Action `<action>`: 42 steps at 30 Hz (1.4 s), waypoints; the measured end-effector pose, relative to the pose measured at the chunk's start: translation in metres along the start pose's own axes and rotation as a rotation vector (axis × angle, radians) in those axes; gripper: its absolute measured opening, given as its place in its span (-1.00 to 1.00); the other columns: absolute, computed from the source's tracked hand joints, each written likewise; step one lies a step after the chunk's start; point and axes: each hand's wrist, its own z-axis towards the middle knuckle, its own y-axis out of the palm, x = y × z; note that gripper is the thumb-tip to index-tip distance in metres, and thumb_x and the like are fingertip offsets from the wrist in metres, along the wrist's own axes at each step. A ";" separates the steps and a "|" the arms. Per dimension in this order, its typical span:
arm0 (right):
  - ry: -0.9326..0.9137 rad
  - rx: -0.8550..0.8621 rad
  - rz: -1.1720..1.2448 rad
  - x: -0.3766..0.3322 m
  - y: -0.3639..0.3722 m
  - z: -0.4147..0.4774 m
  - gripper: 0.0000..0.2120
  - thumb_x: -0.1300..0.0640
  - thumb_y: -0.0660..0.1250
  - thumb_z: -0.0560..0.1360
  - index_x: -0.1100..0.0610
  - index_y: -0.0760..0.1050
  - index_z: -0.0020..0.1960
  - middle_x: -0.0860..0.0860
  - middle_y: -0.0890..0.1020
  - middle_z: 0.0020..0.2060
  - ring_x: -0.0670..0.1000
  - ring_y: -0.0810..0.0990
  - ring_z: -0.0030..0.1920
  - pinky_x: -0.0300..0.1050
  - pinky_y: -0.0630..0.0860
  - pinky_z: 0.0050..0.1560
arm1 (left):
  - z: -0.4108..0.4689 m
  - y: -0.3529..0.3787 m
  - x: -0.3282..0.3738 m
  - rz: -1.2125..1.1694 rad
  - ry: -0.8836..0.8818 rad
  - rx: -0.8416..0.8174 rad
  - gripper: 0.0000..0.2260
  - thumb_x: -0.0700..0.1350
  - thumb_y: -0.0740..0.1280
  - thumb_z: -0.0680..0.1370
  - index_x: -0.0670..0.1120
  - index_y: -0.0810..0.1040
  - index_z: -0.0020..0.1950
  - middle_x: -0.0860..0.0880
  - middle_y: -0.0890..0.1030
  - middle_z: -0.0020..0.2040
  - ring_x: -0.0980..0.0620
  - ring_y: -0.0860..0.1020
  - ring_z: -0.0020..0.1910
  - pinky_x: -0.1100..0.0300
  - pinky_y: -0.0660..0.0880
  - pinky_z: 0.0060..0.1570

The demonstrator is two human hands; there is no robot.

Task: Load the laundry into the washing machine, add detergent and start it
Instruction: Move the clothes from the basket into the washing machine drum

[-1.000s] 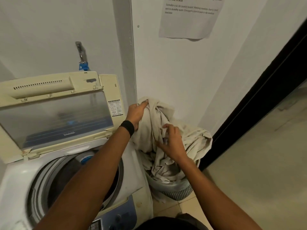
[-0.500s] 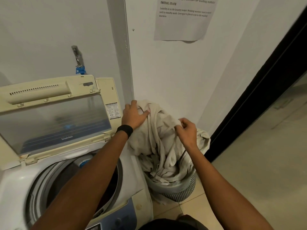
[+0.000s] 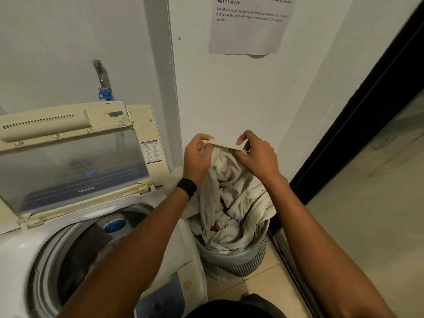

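Both hands, left hand (image 3: 197,157) and right hand (image 3: 259,157), pinch the top edge of a cream cloth (image 3: 229,191) stretched level between them; the cloth hangs lengthwise down into the laundry basket (image 3: 238,260) beside the open washing machine (image 3: 91,226).

Single head-worn view, close, angled forward and down toward both hands (image 3: 229,157).

Both arms extended, left hand (image 3: 196,157) and right hand (image 3: 258,157) pinched closed.
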 end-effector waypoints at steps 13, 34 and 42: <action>-0.141 -0.314 0.221 0.009 -0.016 0.004 -0.06 0.01 0.62 0.33 -0.33 0.14 0.51 0.01 0.32 0.38 0.02 0.36 0.38 -0.13 0.41 0.33 | 0.030 -0.010 0.032 0.199 0.075 -0.176 -0.56 0.11 0.45 0.56 -0.05 0.36 -0.38 0.08 0.34 -0.46 0.13 0.32 -0.41 0.13 0.28 -0.32; 0.001 0.304 0.172 0.005 -0.015 0.004 -0.48 0.19 0.41 0.34 -0.02 0.43 0.28 -0.04 0.52 0.17 -0.04 0.49 0.16 -0.06 0.41 0.15 | -0.009 -0.016 -0.014 0.197 -0.016 -0.192 -0.61 0.08 0.38 0.61 -0.08 0.39 -0.31 0.00 0.36 -0.39 0.13 0.34 -0.36 0.12 0.30 -0.24; -0.112 0.047 0.372 -0.014 -0.011 0.002 -0.82 0.12 0.38 0.50 -0.03 0.59 0.08 -0.17 0.62 -0.19 -0.18 0.56 -0.19 -0.26 0.44 -0.13 | 0.034 -0.022 0.045 0.229 0.111 -0.501 -0.73 0.09 0.55 0.49 -0.04 0.56 -0.08 -0.06 0.61 -0.14 0.09 0.54 -0.17 0.23 0.45 -0.11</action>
